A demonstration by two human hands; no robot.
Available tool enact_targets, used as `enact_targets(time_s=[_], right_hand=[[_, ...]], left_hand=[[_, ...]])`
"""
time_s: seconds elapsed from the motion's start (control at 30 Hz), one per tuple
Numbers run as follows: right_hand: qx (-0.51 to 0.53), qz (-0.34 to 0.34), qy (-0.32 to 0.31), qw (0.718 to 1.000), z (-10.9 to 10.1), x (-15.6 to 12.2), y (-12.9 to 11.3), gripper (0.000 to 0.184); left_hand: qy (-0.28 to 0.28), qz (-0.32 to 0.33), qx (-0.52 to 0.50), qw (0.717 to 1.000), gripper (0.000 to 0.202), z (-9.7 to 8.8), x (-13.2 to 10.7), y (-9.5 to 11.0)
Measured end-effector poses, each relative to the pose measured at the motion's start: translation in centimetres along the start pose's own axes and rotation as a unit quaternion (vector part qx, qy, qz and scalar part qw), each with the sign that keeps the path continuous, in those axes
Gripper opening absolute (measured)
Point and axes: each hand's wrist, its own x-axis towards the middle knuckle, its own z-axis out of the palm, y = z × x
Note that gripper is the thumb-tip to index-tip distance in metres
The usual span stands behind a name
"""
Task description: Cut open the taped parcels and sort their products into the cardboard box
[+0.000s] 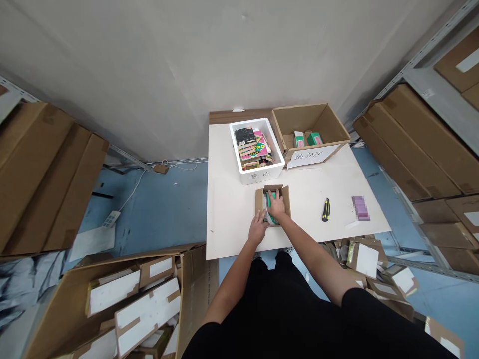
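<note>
A small open cardboard box sits on the white table in front of me. My left hand rests against the box's near left side with fingers curled on its edge. My right hand reaches into the box and lies closed over a green and white item inside it. Most of that item is hidden by the hand.
A white foam bin of colourful packets and a larger open cardboard box with a paper label stand at the table's back. A utility knife and a purple item lie to the right. Cartons crowd the floor and shelves.
</note>
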Motion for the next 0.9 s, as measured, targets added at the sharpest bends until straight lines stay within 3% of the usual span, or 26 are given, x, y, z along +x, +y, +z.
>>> enact_targets(time_s=[0.33, 0.6, 0.77, 0.9], right_hand=[[0.012, -0.046, 0.159, 0.986, -5.9, -4.0, -1.3, 0.063], [0.034, -0.081, 0.212, 0.973, -9.1, -5.9, -2.6, 0.060], [0.044, -0.068, 0.260, 0.962, -11.9, -5.7, 0.4, 0.068], [0.058, -0.040, 0.278, 0.958, -11.4, -4.8, 4.2, 0.068]], left_hand=[[0.007, -0.026, 0.011, 1.000, 0.026, -0.8, 0.7, 1.6], [-0.007, -0.073, 0.012, 0.997, 0.028, -2.9, -0.5, 0.4], [0.015, -0.090, 0.031, 0.995, 0.026, -4.8, -2.6, -2.4], [0.030, -0.128, 0.055, 0.990, 0.028, -6.2, -4.8, -4.9]])
